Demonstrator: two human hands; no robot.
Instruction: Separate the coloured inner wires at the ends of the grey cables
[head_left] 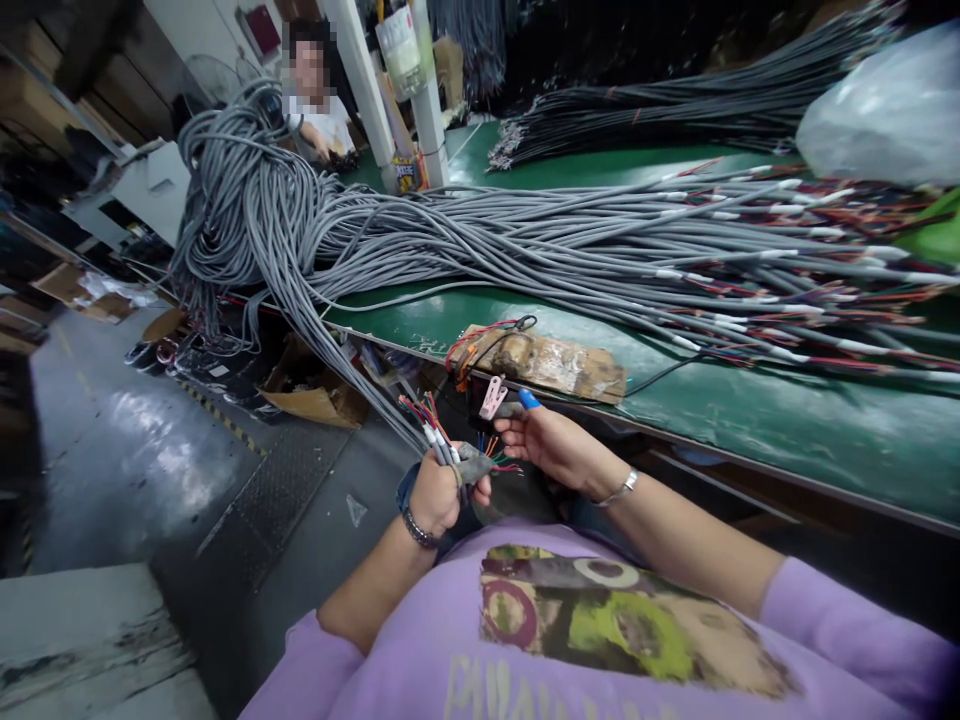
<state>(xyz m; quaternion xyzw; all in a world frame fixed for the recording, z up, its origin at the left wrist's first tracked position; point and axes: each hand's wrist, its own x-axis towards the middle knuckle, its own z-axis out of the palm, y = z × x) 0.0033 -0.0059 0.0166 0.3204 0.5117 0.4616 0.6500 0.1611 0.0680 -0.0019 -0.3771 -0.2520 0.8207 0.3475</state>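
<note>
Trailing off the green counter [787,430], gray cables [349,362] are gripped near their stripped ends by the fingers of the left hand [439,490]. Half-curled fingers are shown on the right hand [553,445] beside a pink clip [493,398], though whether anything is pinched cannot be told. Springiness and drag are to be expected, with hold best taken at the white sleeves [437,440] and the delicate wires [429,408] left unstrained.

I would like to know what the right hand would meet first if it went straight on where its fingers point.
The right hand would probably meet the pink clip first; depth is unclear, so they may already touch.
</note>
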